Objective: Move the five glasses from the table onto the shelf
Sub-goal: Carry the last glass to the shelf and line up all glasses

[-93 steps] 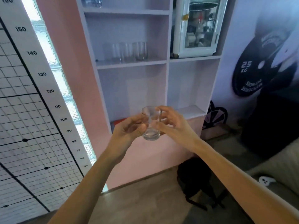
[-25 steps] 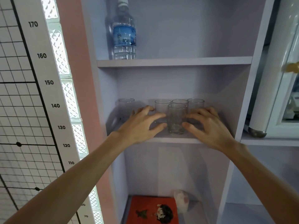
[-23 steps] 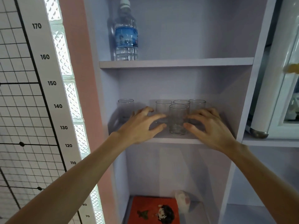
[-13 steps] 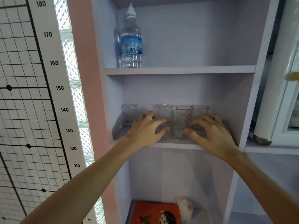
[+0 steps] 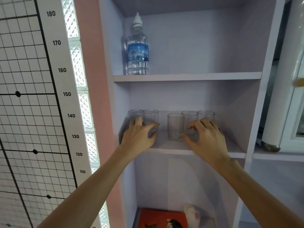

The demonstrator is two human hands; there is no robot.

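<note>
Left hand (image 5: pixel 139 135) at 9 o'clock curls around a glass (image 5: pixel 152 120); whether it grips, cannot tell. Right hand (image 5: pixel 205 137) at 3 o'clock, fingers spread, touches another, no firm hold. All five glasses stand on the shelf (image 5: pixel 172 148). Likely light, slick, fragile: take mid-wall. Bottle (image 5: pixel 138 46) at 12 o'clock above, clear of them.

The left hand (image 5: pixel 139 135) and right hand (image 5: pixel 205 137) hide the lower halves of four glasses.
</note>
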